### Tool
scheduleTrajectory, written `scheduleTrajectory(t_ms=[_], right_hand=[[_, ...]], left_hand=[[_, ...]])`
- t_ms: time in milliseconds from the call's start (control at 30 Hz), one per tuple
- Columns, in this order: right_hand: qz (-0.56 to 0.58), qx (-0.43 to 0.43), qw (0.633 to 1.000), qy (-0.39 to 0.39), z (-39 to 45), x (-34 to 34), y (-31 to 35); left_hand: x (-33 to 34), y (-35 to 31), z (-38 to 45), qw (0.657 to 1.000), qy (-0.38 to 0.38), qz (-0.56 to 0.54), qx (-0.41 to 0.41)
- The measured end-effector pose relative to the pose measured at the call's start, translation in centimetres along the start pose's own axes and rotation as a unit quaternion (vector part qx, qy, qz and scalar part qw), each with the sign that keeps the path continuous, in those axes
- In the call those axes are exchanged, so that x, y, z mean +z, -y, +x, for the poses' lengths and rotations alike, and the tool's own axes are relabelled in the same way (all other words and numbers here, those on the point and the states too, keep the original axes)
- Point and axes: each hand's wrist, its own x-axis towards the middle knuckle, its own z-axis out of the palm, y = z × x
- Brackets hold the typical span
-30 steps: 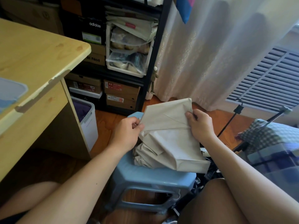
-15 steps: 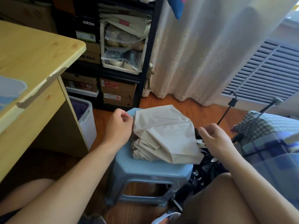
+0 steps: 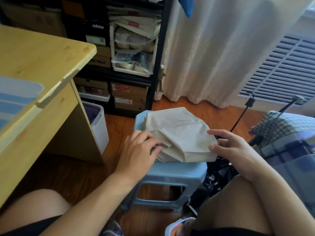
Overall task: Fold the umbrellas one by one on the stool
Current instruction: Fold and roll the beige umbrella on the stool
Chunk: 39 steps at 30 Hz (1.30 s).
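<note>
Both hands touch, perhaps pinch, beige umbrella on stool.

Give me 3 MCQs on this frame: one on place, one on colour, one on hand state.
1. Where does the beige umbrella lie?
A. on the desk
B. on the stool
C. on the floor

2. What colour is the stool?
A. light blue
B. red
C. black

3. How is the right hand?
A. in a fist, away from the umbrella
B. fingers spread, at the umbrella's right edge
C. gripping a stool leg

Answers:
1 B, the folded canopy sits on the stool's seat.
2 A, its seat and legs are pale blue.
3 B, its fingers lie spread by the fabric, while the left hand rests at the folds.
</note>
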Motion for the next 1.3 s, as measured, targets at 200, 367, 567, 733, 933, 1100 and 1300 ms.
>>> scheduleTrajectory(t_ms=[200,367,567,733,933,1100,1300], right_hand=[[0.080,-0.007,0.996,-0.034,0.9,0.1,-0.5],[0.130,-0.011,0.990,-0.054,1.1,-0.1,-0.8],[0.232,-0.037,0.965,-0.120,1.4,0.0,-0.6],[0.260,-0.090,0.959,-0.065,1.1,0.4,0.4],[0.201,-0.175,0.955,-0.129,1.1,0.0,-0.5],[0.184,-0.194,0.953,-0.139,1.2,0.3,-0.6],[0.179,-0.187,0.951,-0.166,1.3,0.0,-0.8]], left_hand=[[0.4,-1.8,0.2,0.996,-0.033,0.070,0.045],[0.3,-1.8,1.0,0.993,-0.058,0.057,0.087],[-1.8,-0.5,2.3,0.953,-0.033,-0.278,-0.116],[-3.0,-0.5,1.9,0.929,-0.007,-0.327,-0.173],[-2.4,-1.2,0.7,0.942,0.004,-0.278,-0.189],[-2.2,-1.7,0.3,0.956,-0.029,-0.247,-0.157],[-2.6,-2.1,0.3,0.980,-0.111,-0.167,-0.003]])
